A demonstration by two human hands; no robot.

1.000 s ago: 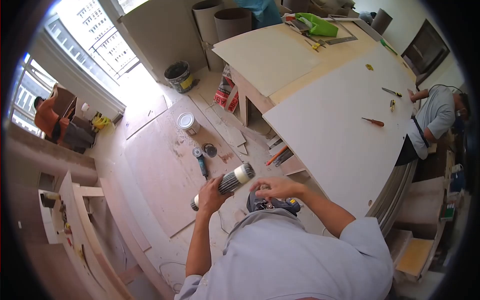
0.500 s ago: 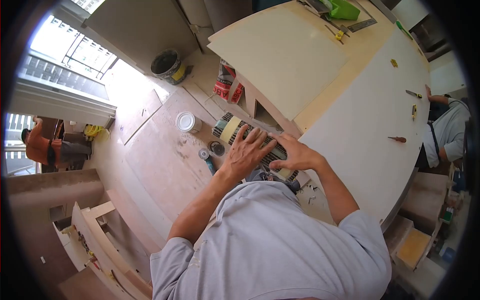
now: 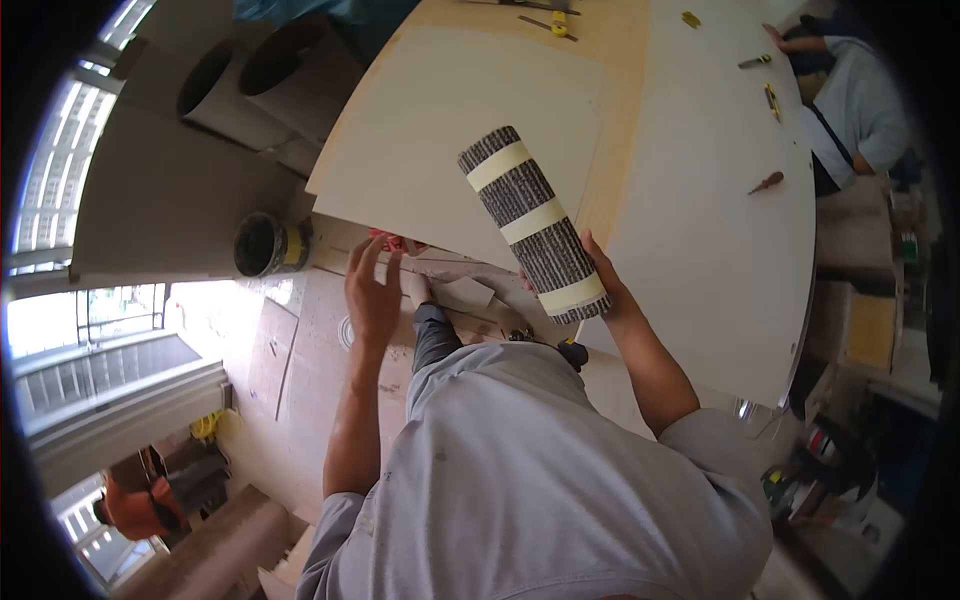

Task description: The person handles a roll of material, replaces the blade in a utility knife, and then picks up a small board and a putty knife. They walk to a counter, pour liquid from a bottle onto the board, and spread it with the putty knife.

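Observation:
In my right hand (image 3: 612, 290) is a dark, ribbed roll (image 3: 525, 200) with three pale yellow bands of tape around it. The hand grips it near its lower end, thumb along the right side, some fingers hidden beneath. The roll slants up and left over the pale board (image 3: 450, 120) on the workbench. My left hand (image 3: 375, 295) is off the roll, fingers apart and holding nothing, close to the board's near left edge. Just beyond its fingertips, part of a red and white bag (image 3: 398, 243) shows under that edge.
A black bucket (image 3: 262, 245) stands on the floor to the left. On the bench lie a screwdriver (image 3: 767, 182), a yellow utility knife (image 3: 772, 102) and other small tools. One person (image 3: 860, 105) is at the bench's right side; another, in orange (image 3: 145, 508), is at lower left.
My left hand has let go of the roll and moved left. My right hand has raised the roll and tilted it over the bench. The view has turned and shifted.

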